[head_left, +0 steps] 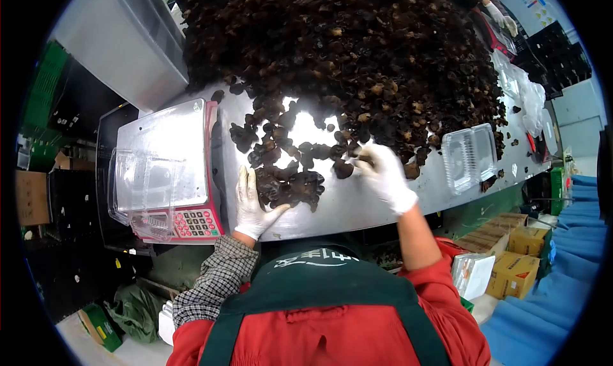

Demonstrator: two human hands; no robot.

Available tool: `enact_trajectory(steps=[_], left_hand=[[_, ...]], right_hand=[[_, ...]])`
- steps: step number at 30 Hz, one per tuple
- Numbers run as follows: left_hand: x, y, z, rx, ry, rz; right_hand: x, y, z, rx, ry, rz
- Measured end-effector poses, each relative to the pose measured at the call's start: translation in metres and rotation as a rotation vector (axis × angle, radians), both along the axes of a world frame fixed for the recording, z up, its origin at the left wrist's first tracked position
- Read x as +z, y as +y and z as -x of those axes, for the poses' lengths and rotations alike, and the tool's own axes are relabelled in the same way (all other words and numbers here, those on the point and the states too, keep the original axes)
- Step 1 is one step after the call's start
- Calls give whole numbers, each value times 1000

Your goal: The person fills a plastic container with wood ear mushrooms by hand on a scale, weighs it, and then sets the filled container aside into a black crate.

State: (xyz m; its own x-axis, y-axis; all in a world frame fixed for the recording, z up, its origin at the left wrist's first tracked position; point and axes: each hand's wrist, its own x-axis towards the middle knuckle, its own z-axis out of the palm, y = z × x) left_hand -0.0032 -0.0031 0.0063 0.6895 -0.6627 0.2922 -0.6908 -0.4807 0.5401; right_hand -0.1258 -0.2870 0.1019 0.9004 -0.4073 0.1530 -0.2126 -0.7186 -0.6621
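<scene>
My left hand (251,207), in a white glove, rests on the metal table with fingers stretched and thumb spread. It lies against the left edge of a small heap of dark wood ear mushrooms (290,188). My right hand (385,179), also gloved in white, is to the right of that heap with its fingers curled together. Its fingertips pinch a dark wood ear mushroom (365,159), partly hidden by the glove. Another loose mushroom (343,169) lies just left of these fingertips. A large pile of wood ear mushrooms (357,59) covers the table's far side.
A red-and-silver scale (169,142) stands at left, with clear plastic containers (150,190) on it. An open clear container (469,158) lies at right. Behind the scale rises a pale bin (121,40). Another person's gloved hand (501,18) shows at the far right.
</scene>
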Motion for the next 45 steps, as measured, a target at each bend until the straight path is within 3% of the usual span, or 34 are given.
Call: enact_trajectory(steps=[1, 3, 5, 8, 9, 11, 13, 14, 17, 19, 23, 27, 33, 36, 39, 41, 45], left_hand=[[0, -1, 0, -1, -4, -2], [1, -1, -2, -8, -6, -7], [1, -2, -2, -8, -2, -8], [-1, -2, -2, -18, -20, -24], [0, -2, -3, -26, -31, -26], [1, -2, -2, -20, -23, -25], [2, -2, -1, -19, -17, -21], [3, -2, -1, -19, -17, -14], [0, -1, -2, -6, -5, -9], [2, -1, -2, 3, 7, -17], [-2, 0, -3, 0, -13, -8], [0, -1, -3, -11, -11, -3], [-1, 0, -4, -13, -22, -1], [0, 0, -4, -6, -19, -11], [0, -1, -2, 1, -2, -13], [1, -1, -3, 5, -5, -8], [0, -2, -4, -3, -15, -1]], right_hand=[[10, -15, 30, -101, 114, -233], [25, -40, 91, -221, 229, -44], [18, -69, 154, -268, 663, 289], [12, -53, 138, -257, 354, 223], [13, -37, 109, -179, 194, 68], [-13, -14, 54, 14, 26, 228], [-37, 7, -4, 105, -97, 157], [-44, 16, -28, 130, -114, 254], [-70, 29, -75, 182, -44, 452], [-80, 20, -86, 215, 134, 441], [-61, -4, -71, 109, 10, 125], [-29, -10, -51, 67, 242, 138], [-42, 22, -56, 243, 339, 203], [-45, 24, -62, 200, 248, 270], [-39, 19, -64, 117, 171, 197], [-24, 10, -62, 41, 254, 102], [-35, 1, -59, 96, 246, 252]])
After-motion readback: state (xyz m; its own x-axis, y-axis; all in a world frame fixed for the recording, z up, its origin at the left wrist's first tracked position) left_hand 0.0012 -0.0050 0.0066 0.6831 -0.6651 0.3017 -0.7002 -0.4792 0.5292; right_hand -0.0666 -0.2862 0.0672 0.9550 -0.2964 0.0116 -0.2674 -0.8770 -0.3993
